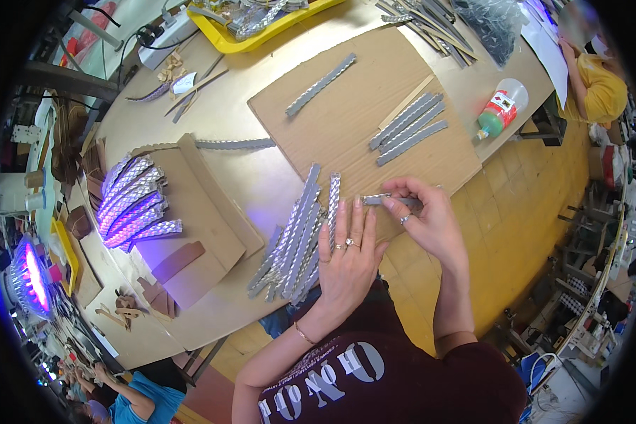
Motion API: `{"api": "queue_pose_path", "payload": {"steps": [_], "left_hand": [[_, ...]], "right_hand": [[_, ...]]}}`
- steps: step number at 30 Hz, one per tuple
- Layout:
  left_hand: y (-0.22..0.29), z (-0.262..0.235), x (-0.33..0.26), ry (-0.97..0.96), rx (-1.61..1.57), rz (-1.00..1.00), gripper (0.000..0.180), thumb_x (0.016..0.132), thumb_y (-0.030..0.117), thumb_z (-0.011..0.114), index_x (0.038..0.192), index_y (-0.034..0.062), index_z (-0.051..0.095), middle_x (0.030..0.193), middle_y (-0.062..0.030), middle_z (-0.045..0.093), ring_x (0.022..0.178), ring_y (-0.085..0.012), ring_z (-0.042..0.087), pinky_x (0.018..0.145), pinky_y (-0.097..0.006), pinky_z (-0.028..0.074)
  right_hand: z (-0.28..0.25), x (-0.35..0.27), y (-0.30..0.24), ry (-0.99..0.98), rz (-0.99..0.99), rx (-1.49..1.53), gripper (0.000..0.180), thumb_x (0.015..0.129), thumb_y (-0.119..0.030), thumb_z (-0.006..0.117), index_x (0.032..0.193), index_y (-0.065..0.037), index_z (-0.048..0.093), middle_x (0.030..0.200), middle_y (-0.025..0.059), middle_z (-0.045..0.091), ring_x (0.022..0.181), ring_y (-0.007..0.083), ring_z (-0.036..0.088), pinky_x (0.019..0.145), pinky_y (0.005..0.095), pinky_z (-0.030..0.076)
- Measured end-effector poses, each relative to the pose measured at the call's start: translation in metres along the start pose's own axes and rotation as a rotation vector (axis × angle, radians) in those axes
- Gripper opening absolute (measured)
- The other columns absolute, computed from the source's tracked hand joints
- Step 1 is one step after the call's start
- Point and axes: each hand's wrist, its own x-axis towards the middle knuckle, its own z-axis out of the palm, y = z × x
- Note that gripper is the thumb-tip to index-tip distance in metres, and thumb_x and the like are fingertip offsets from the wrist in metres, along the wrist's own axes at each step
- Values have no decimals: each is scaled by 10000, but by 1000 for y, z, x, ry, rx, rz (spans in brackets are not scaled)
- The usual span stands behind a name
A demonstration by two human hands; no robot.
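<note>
Two hands on silver braided strips: left hand (pixel 348 258) flat, open; right hand (pixel 424 219) grip pinching one strip (pixel 385 201).

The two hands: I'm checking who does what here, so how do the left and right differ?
The left hand lies flat, fingers stretched over the pile of silver braided strips; the right hand is curled, pinching one silver strip at its fingertips. The left has a bracelet at its wrist; none shows on the right. Both wear rings.

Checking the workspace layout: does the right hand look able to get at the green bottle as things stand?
Probably yes. The bottle lies on the table's right edge, beyond the cardboard sheet, with nothing standing between. But the right hand is pinching a grey strip, so it isn't free.
</note>
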Motion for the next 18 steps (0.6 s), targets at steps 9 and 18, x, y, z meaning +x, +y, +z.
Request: {"api": "queue_pose_path", "payload": {"steps": [9,18], "left_hand": [[-1,0,2,19,-57,-12,524,899,427,639,1301,94,596,1416,-118,529,1405,-287,370,1144,-461,152],[-1,1,3,26,-100,-31,535,901,422,643,1318,92,582,1421,-122,527,1410,-289,363,1143,-465,141]], "right_hand": [[1,4,-8,-10,-20,-86,265,846,-112,713,1073,-46,592,777,74,686,673,217,656,632,323,482],[3,4,-9,17,18,-91,331,851,-123,714,1114,-67,521,778,62,698,669,208,654,624,321,467]]}}
